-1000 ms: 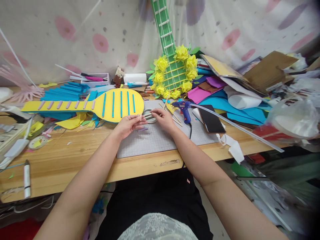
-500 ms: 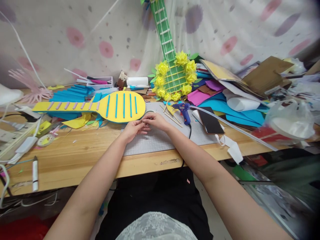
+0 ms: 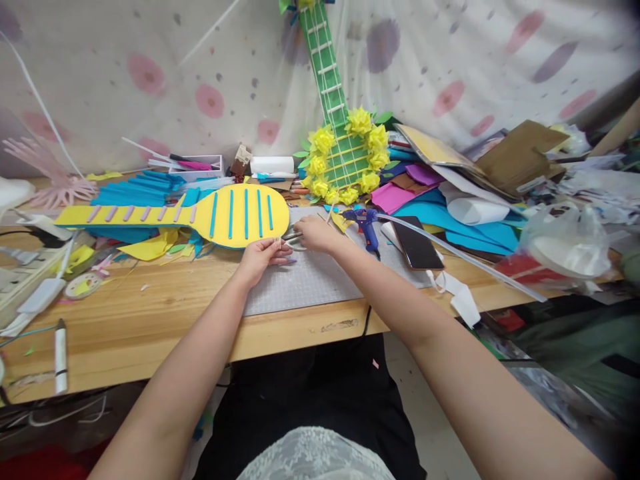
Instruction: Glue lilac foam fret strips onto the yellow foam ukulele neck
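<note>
My left hand [image 3: 261, 260] is at the lower edge of the yellow cardboard guitar [image 3: 240, 213], thumb and forefinger pinched together. Whatever small thing they hold is too small to name. My right hand [image 3: 316, 233] is closed over a grey metallic tool that looks like a pair of scissors [image 3: 296, 241], lying on the grey cutting mat [image 3: 300, 290]; the fingers partly hide it. The guitar lies flat, with blue strips on its round body and pink strips along its neck. A blue glue gun [image 3: 367, 230] lies to the right of my right hand.
A green guitar with yellow paper flowers [image 3: 333, 93] leans against the curtain. Beside the glue gun lies a black phone [image 3: 419, 243]. Coloured sheets [image 3: 475, 230] and cardboard [image 3: 523, 157] pile up at the right. A marker [image 3: 61, 357] lies near the table's left front edge.
My hands have come apart. The right one has moved up and right onto the scissors; the left stays pinched near the guitar. The view has shifted slightly.
</note>
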Action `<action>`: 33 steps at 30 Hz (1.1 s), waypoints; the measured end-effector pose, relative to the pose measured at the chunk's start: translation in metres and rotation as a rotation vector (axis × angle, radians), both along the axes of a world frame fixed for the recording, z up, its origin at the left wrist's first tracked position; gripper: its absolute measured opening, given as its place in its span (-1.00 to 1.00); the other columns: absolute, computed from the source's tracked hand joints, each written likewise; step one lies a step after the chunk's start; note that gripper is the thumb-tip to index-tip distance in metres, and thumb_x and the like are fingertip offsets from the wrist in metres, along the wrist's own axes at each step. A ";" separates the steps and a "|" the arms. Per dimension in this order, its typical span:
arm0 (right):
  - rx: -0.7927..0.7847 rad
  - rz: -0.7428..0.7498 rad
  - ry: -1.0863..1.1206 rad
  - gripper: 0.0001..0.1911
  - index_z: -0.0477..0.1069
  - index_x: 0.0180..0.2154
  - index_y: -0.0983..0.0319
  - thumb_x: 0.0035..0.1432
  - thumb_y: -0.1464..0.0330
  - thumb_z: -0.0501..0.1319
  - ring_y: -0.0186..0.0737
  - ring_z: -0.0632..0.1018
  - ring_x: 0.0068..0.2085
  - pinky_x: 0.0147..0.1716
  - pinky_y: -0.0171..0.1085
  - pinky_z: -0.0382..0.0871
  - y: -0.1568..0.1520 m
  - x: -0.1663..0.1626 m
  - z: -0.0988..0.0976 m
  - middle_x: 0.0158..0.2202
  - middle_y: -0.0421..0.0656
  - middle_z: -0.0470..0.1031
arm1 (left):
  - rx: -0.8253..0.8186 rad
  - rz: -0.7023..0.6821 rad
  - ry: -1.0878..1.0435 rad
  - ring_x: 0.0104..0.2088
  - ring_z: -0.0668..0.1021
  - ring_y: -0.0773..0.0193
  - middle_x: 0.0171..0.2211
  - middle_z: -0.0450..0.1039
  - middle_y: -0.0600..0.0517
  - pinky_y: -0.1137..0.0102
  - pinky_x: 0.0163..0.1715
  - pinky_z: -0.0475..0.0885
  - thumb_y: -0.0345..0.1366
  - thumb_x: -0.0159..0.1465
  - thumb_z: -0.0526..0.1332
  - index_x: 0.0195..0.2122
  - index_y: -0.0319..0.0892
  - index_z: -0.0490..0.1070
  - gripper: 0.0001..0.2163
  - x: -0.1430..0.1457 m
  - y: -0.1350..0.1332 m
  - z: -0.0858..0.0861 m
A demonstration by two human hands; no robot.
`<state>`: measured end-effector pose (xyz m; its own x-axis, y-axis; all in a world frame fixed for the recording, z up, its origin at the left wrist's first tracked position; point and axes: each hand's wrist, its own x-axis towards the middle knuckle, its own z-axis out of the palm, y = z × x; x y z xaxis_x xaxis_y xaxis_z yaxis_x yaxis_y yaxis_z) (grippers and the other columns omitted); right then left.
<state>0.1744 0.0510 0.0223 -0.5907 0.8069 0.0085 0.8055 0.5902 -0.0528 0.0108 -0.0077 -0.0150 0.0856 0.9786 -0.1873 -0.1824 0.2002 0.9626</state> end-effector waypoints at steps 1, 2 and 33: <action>0.015 0.026 -0.071 -0.70 0.43 -0.16 0.38 0.04 0.50 0.09 -0.06 0.41 -0.08 -0.11 -0.22 0.21 0.001 -0.002 0.001 -0.15 0.09 0.46 | -0.002 0.004 0.003 -0.36 0.59 0.26 -0.38 0.53 -0.10 0.41 -0.36 0.51 -0.27 0.09 0.27 -0.37 -0.31 0.43 -0.82 0.000 0.001 -0.001; 0.035 0.051 -0.121 -0.70 0.43 -0.16 0.38 0.04 0.48 0.08 -0.05 0.41 -0.08 -0.12 -0.21 0.21 0.001 -0.004 0.001 -0.16 0.09 0.47 | -0.003 0.005 0.004 -0.36 0.59 0.26 -0.38 0.53 -0.10 0.41 -0.35 0.51 -0.26 0.09 0.27 -0.37 -0.31 0.43 -0.81 0.000 0.001 -0.001; -0.425 0.026 0.121 -0.38 0.33 -0.19 0.21 -0.08 -0.15 0.11 -0.12 0.45 -0.25 -0.36 -0.31 0.19 -0.020 0.030 0.022 -0.23 -0.06 0.46 | 0.031 -0.073 -0.074 -0.30 0.59 0.22 -0.39 0.53 -0.05 0.54 -0.53 0.46 -0.18 -0.02 0.34 -0.30 -0.25 0.46 -0.69 -0.008 -0.001 -0.002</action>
<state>0.2049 0.0311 0.0440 -0.6262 0.7384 -0.2501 0.7636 0.5161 -0.3881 0.0030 -0.0086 -0.0169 0.1689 0.9745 -0.1476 -0.2393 0.1859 0.9530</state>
